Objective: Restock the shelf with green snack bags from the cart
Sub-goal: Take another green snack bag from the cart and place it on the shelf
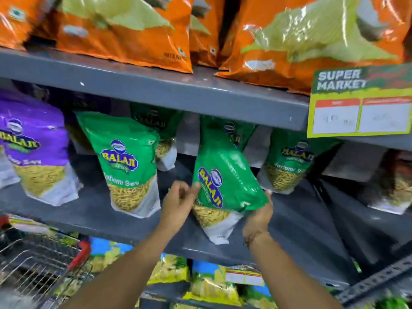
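Placement on the grey metal middle shelf (93,210) is judged to be the step in hand: a glossy green plastic snack bag with a clear lower window of yellow sev (219,186) is held between both hands, over the shelf's front part. The left hand (178,202) is pressed against the bag's left edge with its fingers loosely curled, and the right hand (258,214) is cupped under the lower right corner, so the bag is gripped by both. Its long axis is tilted, with the top leaning away to the upper left and the white bottom seam pointing down towards the shelf lip. An open gap is seen directly behind it, between the standing green bag on the left (124,161) and another green bag on the right (287,159). Both hands are about equally near. A wire shopping cart (33,259) is glimpsed at lower left
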Demonstrator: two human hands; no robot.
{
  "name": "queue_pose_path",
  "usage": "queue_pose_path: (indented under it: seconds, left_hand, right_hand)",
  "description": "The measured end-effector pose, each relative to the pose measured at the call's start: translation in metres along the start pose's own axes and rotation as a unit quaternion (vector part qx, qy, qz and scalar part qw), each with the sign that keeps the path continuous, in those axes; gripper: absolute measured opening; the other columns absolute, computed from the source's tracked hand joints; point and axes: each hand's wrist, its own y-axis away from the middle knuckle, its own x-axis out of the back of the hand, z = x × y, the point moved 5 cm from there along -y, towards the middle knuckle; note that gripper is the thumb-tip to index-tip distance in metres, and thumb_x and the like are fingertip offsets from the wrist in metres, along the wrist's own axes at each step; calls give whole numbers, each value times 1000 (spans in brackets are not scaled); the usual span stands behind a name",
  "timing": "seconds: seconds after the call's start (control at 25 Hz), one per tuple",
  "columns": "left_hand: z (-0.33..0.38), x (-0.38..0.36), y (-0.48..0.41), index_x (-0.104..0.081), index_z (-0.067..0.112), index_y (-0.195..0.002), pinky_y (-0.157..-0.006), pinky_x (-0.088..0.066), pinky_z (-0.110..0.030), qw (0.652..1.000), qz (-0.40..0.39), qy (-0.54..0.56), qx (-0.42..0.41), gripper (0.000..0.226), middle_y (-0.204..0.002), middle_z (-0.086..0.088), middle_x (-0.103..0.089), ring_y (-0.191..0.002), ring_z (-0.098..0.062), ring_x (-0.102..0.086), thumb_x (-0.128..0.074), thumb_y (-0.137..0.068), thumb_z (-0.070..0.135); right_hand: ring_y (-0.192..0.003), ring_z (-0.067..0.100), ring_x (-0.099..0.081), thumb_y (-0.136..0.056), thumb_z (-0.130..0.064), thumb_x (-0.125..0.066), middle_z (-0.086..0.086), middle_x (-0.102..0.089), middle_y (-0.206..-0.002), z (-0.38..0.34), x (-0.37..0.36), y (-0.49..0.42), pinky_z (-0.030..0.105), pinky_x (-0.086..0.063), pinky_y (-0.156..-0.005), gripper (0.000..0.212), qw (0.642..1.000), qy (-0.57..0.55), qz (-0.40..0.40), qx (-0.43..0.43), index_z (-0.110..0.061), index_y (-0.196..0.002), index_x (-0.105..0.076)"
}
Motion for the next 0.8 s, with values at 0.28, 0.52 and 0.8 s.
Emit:
queue_pose_path:
  seconds: [0.28, 0.52, 0.8]
  left_hand:
    - [10, -22, -4, -51, 27, -92, -80, -49, -36, 993, -64, -77, 59, 58, -98, 3, -67, -96, -20, -63, -57, -56, 72]
    - [17, -23, 13, -45, 21, -89, -87, -50, -44, 994, 10, -93, 60, 68, -96, -3, -63, -97, -25, -59, -52, -53, 78]
    - [-53, 191, 61, -52, 16, -67, -65, -45, -36, 970, 230, -65, 33, 50, -59, -7, -57, -62, -24, -54, -34, -78, 61]
  right_hand:
    - [-95, 20, -58, -97, -38, -32, 6, -59, -115, -7, -22, 43, 32, -47, -86, 40, 997, -48, -48, -35, -13, -112, -60]
    - [-105, 38, -59, -92, -37, -35, 21, -65, -111, -2, -12, 28, 45, -48, -89, 39, 987, 123, 73, 79, -12, -98, -63]
    - [-73, 18, -38, -82, -42, -31, 0, -44, -70, 125, -103, 217, 35, -31, -70, 27, 961, 193, -137, 146, -26, -62, -37]
